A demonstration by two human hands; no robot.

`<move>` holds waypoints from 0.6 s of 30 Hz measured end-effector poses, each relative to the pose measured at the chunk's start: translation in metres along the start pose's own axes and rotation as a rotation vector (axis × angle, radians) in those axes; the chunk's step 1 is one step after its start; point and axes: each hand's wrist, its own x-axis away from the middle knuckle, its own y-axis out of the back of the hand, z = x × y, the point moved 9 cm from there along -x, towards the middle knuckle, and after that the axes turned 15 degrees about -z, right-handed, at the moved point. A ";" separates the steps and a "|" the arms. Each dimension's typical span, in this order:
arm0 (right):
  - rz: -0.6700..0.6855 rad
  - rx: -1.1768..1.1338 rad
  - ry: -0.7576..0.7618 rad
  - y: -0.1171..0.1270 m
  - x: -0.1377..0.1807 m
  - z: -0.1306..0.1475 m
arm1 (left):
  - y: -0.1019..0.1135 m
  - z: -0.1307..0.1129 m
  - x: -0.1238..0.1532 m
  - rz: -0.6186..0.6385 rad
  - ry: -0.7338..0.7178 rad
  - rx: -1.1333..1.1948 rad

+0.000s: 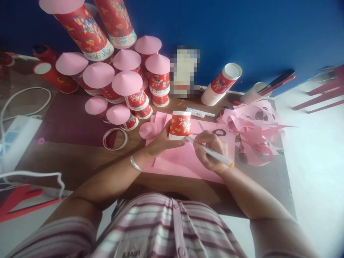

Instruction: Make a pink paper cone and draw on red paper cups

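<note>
My left hand (162, 142) is wrapped around a red paper cup (179, 124) with a printed pattern and white bands at top and bottom. A white marker (215, 154) with an orange end is gripped in my right hand (212, 148), its tip at the cup's lower white band. Whether the tip touches the cup I cannot tell. Beneath both hands lie pink paper sheets (177, 161). A small pink paper cone (148, 130) rests at the sheets' left edge, and scissors (219, 132) lie on the sheets behind my right hand, partly hidden.
Several red cups with pink cone tops (127, 83) crowd the back left. A stack of paper cups (222, 84) leans at the back right, beside a pen holder (256, 91). Pink paper scraps (255, 125) heap on the right. A white cable (27, 90) and a power strip (20, 138) lie left.
</note>
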 end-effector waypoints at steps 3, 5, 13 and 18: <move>-0.004 -0.018 0.008 0.000 0.000 0.001 | 0.001 0.000 0.000 -0.018 0.004 -0.002; 0.000 -0.017 0.007 -0.001 0.000 0.001 | 0.002 0.001 -0.001 -0.034 0.020 -0.009; 0.001 -0.008 0.010 -0.001 -0.001 0.001 | 0.001 0.000 0.000 -0.021 0.012 -0.006; -0.003 -0.013 0.002 -0.001 -0.001 0.000 | 0.002 0.001 -0.001 -0.032 0.018 -0.008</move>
